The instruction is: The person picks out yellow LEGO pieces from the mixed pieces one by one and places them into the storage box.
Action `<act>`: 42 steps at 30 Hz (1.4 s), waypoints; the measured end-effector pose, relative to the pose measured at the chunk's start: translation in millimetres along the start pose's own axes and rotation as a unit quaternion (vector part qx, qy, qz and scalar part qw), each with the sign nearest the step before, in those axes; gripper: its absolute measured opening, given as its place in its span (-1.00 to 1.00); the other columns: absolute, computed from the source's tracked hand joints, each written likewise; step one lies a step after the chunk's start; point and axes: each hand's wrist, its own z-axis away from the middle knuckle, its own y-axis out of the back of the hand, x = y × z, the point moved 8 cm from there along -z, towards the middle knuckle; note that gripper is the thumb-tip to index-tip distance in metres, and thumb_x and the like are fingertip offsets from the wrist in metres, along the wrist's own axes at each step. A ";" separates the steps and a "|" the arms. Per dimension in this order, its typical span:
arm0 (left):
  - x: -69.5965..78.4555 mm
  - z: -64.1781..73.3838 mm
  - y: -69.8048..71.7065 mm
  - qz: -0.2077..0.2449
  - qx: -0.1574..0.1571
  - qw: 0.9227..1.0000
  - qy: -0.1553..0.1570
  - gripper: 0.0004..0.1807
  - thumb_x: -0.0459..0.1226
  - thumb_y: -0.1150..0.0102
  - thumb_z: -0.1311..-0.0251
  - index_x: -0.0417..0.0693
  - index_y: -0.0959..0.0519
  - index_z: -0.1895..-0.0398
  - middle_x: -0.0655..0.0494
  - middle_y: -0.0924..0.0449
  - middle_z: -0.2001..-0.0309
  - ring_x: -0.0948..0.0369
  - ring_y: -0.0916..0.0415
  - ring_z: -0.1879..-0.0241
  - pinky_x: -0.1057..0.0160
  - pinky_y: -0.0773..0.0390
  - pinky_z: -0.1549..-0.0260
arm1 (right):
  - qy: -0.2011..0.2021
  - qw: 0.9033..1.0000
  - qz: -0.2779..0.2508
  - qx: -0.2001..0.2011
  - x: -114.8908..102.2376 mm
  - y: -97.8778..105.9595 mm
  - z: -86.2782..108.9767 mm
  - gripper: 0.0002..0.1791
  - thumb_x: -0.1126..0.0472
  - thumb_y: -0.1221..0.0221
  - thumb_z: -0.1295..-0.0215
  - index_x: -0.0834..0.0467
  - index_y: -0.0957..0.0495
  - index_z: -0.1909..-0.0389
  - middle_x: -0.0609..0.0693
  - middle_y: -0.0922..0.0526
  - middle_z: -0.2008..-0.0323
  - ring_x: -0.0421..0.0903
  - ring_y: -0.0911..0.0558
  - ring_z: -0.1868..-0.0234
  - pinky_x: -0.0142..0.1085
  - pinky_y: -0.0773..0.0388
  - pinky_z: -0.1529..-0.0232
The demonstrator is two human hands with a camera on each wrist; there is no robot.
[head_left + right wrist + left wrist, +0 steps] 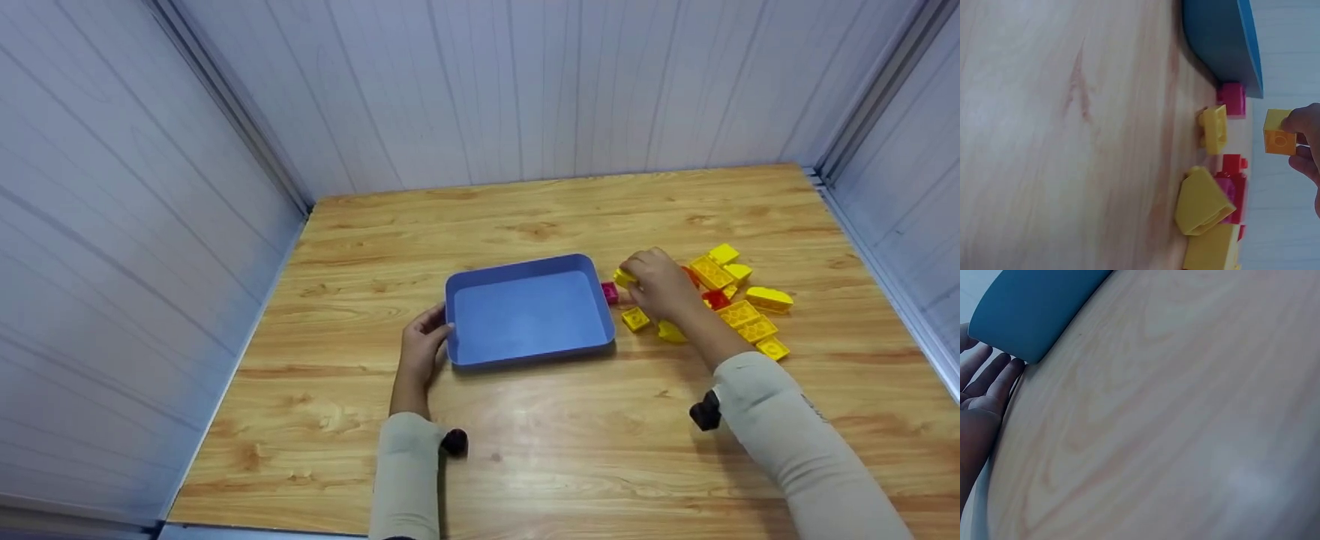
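The right hand (661,285) pinches a yellow toy brick (1279,132) between thumb and fingers, raised above the worktop (525,450) just to the right of a blue tray (532,311). The left hand (421,346) grips the tray's left side, thumb at the rim and fingers against the outer wall, so the tray sits between the two hands and the held brick is well apart from the left one.

A magenta brick (610,292) lies close by the tray's right wall; whether they touch is hard to tell. A small yellow brick (635,319) and a sloped yellow brick (1202,201) lie near the right hand, with a loose cluster of yellow bricks (739,313) and a red brick (716,300) beyond it.

From the head, the right hand covers part of the held brick and some of the cluster, and the tray wall hides the left fingertips. The left wrist view is dim and shows only a cut-off corner of the tray; the right wrist view crops the hand and the cluster.
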 end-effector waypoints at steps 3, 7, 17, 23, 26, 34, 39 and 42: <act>-0.5 -0.3 0.6 0.003 0.001 1.000 0.004 -0.48 -0.57 -0.17 -0.16 -0.35 -0.45 -0.24 -0.24 -0.47 -0.22 -0.02 -0.40 -0.22 0.17 -0.47 -0.13 | 0.027 1.000 -0.001 0.014 -11.6 5.4 -3.9 -0.75 0.42 -0.34 -0.08 0.33 -0.63 0.18 0.18 -0.65 0.21 0.13 -0.52 0.17 -0.08 -0.55 0.12; -0.7 -0.8 0.8 0.006 0.003 1.000 0.006 -0.48 -0.57 -0.18 -0.16 -0.33 -0.46 -0.24 -0.22 -0.48 -0.21 -0.01 -0.40 -0.21 0.19 -0.47 -0.12 | 0.055 0.998 -0.003 0.030 -24.2 11.1 -8.8 -0.75 0.41 -0.37 -0.06 0.33 -0.64 0.20 0.18 -0.66 0.23 0.13 -0.54 0.19 -0.08 -0.56 0.12; 0.2 0.2 1.2 0.003 0.004 1.000 -0.009 -0.48 -0.59 -0.16 -0.15 -0.39 -0.45 -0.23 -0.26 -0.48 -0.20 -0.02 -0.41 -0.19 0.26 -0.51 -0.05 | 0.091 0.996 0.012 0.023 -44.9 12.1 -25.6 -0.74 0.39 -0.41 -0.03 0.32 -0.64 0.23 0.17 -0.67 0.24 0.12 -0.56 0.19 -0.13 -0.59 0.13; 1.3 -0.8 1.4 0.013 0.001 1.000 -0.012 -0.49 -0.60 -0.16 -0.15 -0.41 -0.44 -0.23 -0.29 -0.46 -0.20 -0.04 -0.40 -0.20 0.25 -0.51 -0.05 | 0.098 0.995 0.024 -0.005 -49.8 -3.6 -38.1 -0.78 0.43 -0.35 -0.04 0.33 -0.64 0.24 0.19 -0.66 0.24 0.14 -0.55 0.18 -0.12 -0.59 0.12; 0.6 -1.5 0.4 0.020 -0.003 1.000 -0.009 -0.49 -0.60 -0.16 -0.15 -0.40 -0.44 -0.23 -0.27 -0.47 -0.20 -0.03 -0.41 -0.19 0.24 -0.51 -0.05 | 0.092 0.995 0.026 -0.024 -51.0 -14.8 -43.4 -0.81 0.44 -0.30 -0.05 0.32 -0.64 0.25 0.18 -0.65 0.24 0.12 -0.54 0.19 -0.13 -0.59 0.14; 3.2 -0.2 1.0 0.005 0.001 1.000 -0.014 -0.49 -0.58 -0.16 -0.16 -0.40 -0.44 -0.23 -0.27 -0.47 -0.20 -0.04 -0.41 -0.21 0.20 -0.48 -0.11 | 0.095 0.994 -0.001 -0.058 -62.7 -47.7 -50.5 -0.81 0.40 -0.32 -0.03 0.31 -0.64 0.27 0.12 -0.63 0.33 0.09 -0.53 0.25 -0.12 -0.53 0.17; 1.4 1.7 0.5 -0.002 0.002 1.000 -0.011 -0.49 -0.58 -0.17 -0.15 -0.37 -0.45 -0.23 -0.27 -0.47 -0.20 -0.03 -0.41 -0.20 0.22 -0.49 -0.09 | 0.109 0.990 0.004 -0.090 -72.9 -68.5 -44.7 -0.83 0.33 -0.35 -0.10 0.27 -0.66 0.27 0.08 -0.62 0.35 0.05 -0.50 0.30 -0.15 -0.50 0.25; 1.7 1.6 0.6 -0.004 0.003 1.000 -0.015 -0.49 -0.58 -0.17 -0.16 -0.38 -0.45 -0.24 -0.28 -0.47 -0.20 -0.04 -0.42 -0.18 0.23 -0.50 -0.07 | 0.119 0.988 0.011 -0.096 -77.5 -75.1 -43.1 -0.85 0.32 -0.34 -0.12 0.26 -0.66 0.28 0.08 -0.62 0.37 0.04 -0.50 0.32 -0.15 -0.49 0.27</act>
